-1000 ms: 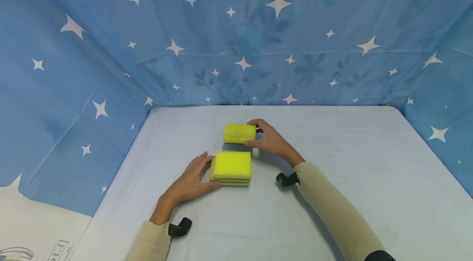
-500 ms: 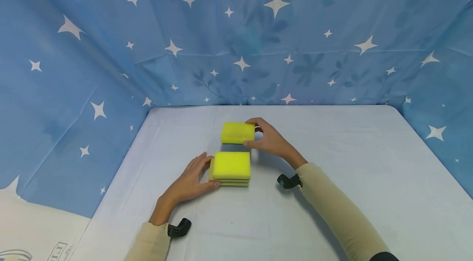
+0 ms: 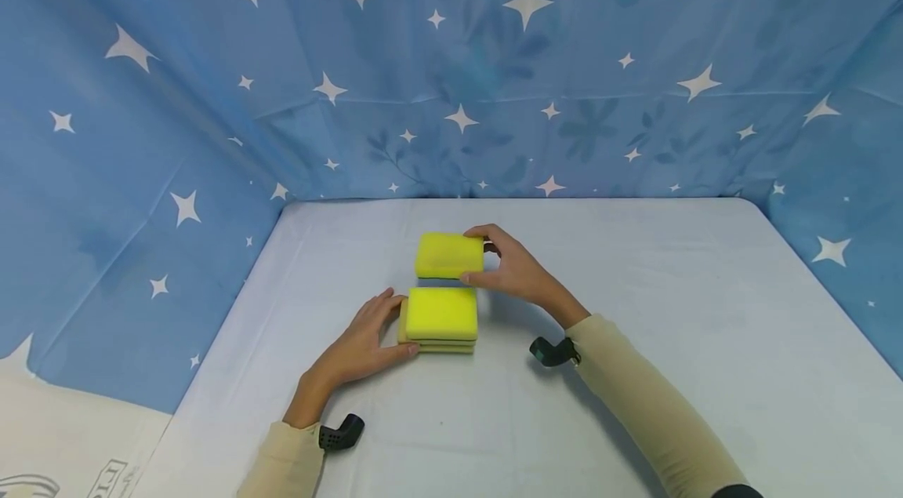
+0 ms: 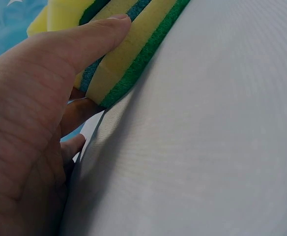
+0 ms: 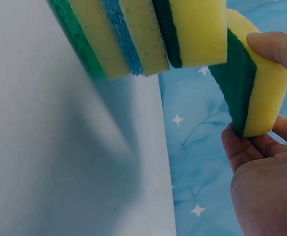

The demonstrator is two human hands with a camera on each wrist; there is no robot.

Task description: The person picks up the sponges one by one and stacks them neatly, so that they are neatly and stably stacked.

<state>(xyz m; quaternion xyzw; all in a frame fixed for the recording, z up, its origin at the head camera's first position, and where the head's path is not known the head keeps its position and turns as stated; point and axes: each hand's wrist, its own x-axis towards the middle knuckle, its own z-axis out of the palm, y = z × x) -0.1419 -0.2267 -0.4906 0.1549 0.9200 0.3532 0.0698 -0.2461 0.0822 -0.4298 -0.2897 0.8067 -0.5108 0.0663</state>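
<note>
Three scrub sponges form a stack [image 3: 442, 315] on the white table. In the right wrist view its layers show: a green-padded sponge [image 5: 92, 42] at the bottom, a blue-padded one [image 5: 143, 37] in the middle, and a bright yellow one with a dark green pad [image 5: 200, 32] on top. My left hand [image 3: 360, 345] holds the lower sponges at their left end, thumb on the near side, fingers round the far side. Behind the stack, my right hand [image 3: 515, 267] grips another yellow sponge [image 3: 449, 255] by its right end, raised off the table, dark green pad facing down.
A white cloth covers the table [image 3: 670, 325]. Blue star-patterned curtain [image 3: 451, 74] hangs behind it and along both sides. A black wrist device [image 3: 342, 433] sits at the left cuff, another [image 3: 553, 351] at the right.
My right hand has brought its sponge slightly left and nearer, so it now appears closer behind the stack. The left hand keeps its place on the stack.
</note>
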